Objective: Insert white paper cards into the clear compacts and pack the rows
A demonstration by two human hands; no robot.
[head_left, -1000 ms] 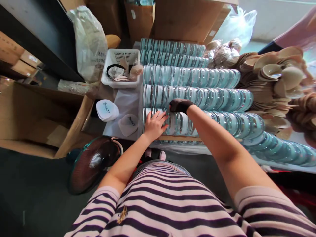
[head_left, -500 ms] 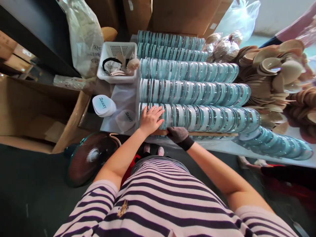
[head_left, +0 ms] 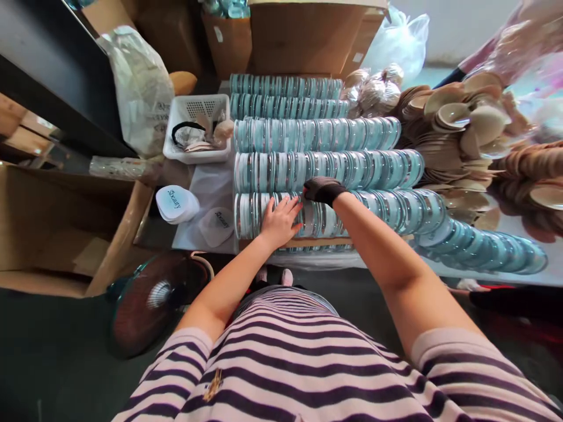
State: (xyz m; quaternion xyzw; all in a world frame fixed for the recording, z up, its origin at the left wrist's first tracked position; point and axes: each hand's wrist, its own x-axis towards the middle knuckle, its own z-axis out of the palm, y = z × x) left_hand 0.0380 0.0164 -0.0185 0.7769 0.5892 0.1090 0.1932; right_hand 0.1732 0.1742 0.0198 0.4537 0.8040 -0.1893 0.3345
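The left hand [head_left: 281, 223] lies with fingers spread on the near row of clear round packages [head_left: 246, 217]; the gloved right hand [head_left: 324, 191] bends over the same row, just to its right. Four more rows [head_left: 373, 169] lie farther off. At left are a white basket [head_left: 197, 157], white cards [head_left: 176, 205] and a fan [head_left: 147, 310]; at right, piled beige cups [head_left: 444, 149].

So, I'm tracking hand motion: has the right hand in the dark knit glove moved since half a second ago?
Yes, forward: the right hand went from the near edge to the far edge of the front row of clear, round, bluish packs.
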